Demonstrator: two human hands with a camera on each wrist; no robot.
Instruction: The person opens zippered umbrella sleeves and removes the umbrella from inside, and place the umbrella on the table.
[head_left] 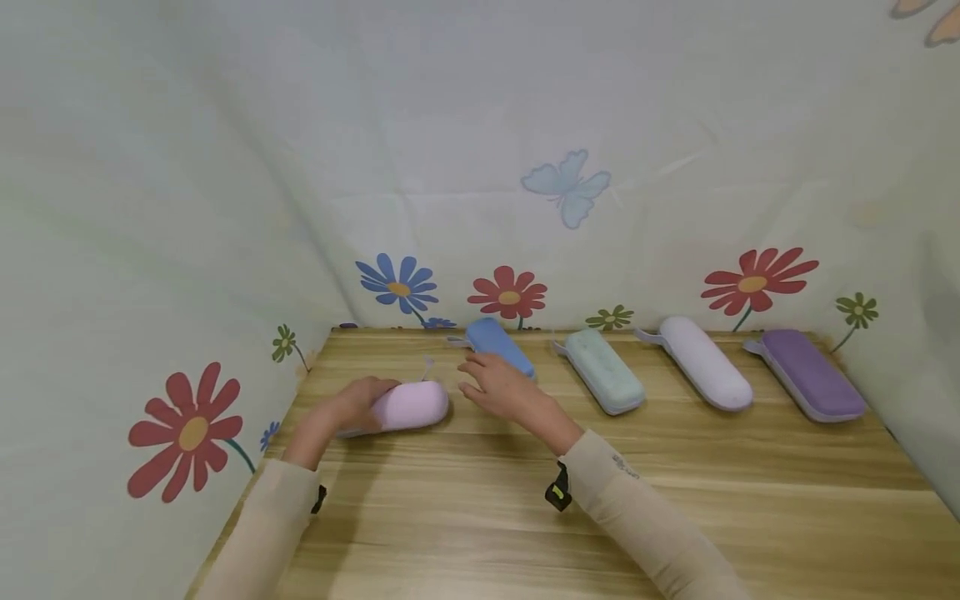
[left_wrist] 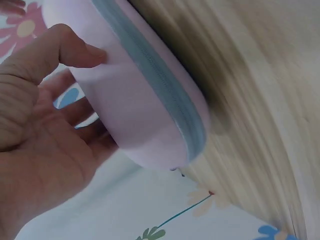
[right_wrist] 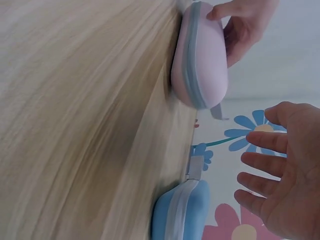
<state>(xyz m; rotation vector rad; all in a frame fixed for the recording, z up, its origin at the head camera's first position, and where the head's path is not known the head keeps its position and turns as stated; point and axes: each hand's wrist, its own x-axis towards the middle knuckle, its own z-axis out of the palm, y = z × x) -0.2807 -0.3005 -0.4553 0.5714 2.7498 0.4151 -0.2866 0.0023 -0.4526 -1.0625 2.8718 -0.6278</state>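
Note:
A pink zippered glasses case (head_left: 414,403) lies at the left of the wooden table. My left hand (head_left: 362,402) grips its left end from above. In the left wrist view the thumb lies on the top face of the pink case (left_wrist: 120,95), the other fingers are on its far side, and a grey-blue zip band runs along its edge. My right hand (head_left: 501,388) hovers between the pink case and a blue glasses case (head_left: 495,340), fingers spread and holding nothing. It partly overlaps the blue case in the head view.
To the right, a mint green case (head_left: 604,370), a pale lilac case (head_left: 705,363) and a purple case (head_left: 812,375) lie in a slanted row on the table (head_left: 465,517), each with a strap at its back end. A flower-printed cloth (head_left: 450,167) stands behind and at the sides.

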